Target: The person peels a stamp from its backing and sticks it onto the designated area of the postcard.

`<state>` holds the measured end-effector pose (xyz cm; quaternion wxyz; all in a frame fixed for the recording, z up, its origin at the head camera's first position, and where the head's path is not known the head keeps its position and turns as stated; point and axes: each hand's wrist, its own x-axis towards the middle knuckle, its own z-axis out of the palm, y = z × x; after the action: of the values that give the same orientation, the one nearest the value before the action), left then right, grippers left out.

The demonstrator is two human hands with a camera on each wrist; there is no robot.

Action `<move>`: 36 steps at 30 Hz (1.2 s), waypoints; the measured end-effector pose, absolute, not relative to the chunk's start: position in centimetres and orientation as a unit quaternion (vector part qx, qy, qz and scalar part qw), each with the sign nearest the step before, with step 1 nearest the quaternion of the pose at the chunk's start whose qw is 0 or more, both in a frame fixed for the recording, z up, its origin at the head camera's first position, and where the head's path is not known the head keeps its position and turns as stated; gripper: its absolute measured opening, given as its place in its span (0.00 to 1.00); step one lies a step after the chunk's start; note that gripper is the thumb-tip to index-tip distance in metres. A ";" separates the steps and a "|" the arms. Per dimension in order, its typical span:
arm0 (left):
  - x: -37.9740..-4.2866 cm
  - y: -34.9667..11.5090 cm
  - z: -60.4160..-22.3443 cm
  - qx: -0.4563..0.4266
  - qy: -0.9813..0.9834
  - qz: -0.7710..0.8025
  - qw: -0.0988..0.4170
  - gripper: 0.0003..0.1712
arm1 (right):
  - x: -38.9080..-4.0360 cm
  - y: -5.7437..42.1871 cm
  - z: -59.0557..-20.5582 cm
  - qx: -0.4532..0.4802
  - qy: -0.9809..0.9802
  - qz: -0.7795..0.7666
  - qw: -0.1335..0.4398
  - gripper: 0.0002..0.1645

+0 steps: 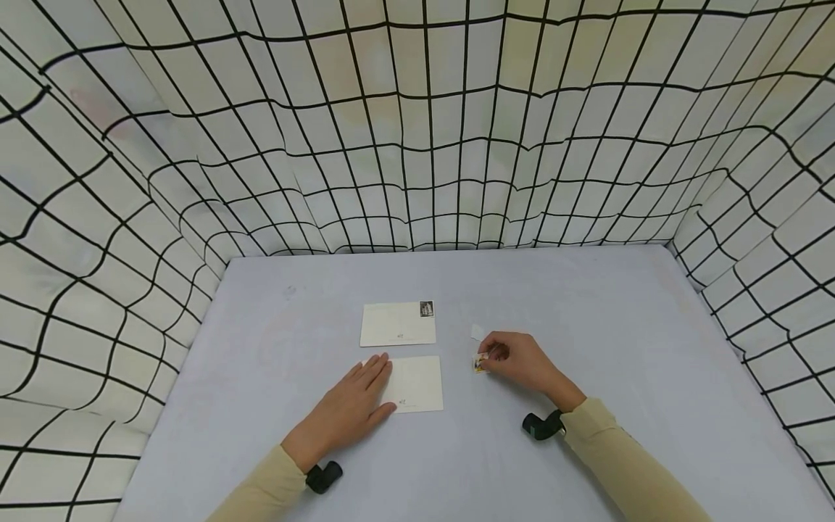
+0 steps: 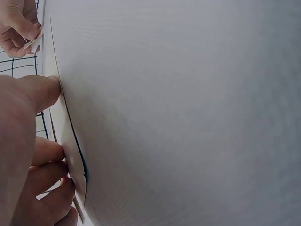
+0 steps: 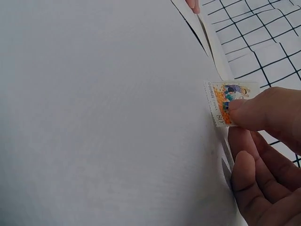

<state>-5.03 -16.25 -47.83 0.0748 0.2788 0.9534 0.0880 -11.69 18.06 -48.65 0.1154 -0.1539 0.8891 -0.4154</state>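
Note:
A blank cream envelope point(image 1: 417, 384) lies on the table, and my left hand point(image 1: 352, 406) rests flat over its left side with fingers straight. In the left wrist view the thumb and fingertips press on the envelope's edge point(image 2: 75, 155). To the right of it, my right hand point(image 1: 522, 359) pinches a small postage stamp point(image 3: 217, 103) between thumb and fingers. The stamp has perforated edges, an orange and blue picture and the number 80. Above the first envelope sits a second one point(image 1: 391, 326), with a dark stamp point(image 1: 427, 309) in its upper right corner.
Just beyond the right hand lies a small translucent piece point(image 1: 478, 332) on the white table point(image 1: 587, 304). White walls with a black grid point(image 1: 430, 145) enclose the table at the back and both sides. Dark wrist cameras point(image 1: 541, 425) sit under both sleeves.

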 end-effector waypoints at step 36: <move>-5.7 -12.7 -46.9 0.256 0.941 0.222 -0.017 0.32 | -11.1 17.8 -48.1 -0.096 0.857 -0.491 0.121 0.07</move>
<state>-5.74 -12.75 -46.93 -0.0174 0.2560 0.9407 0.2220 -11.14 17.80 -48.12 0.1208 -0.0959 0.8573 -0.4912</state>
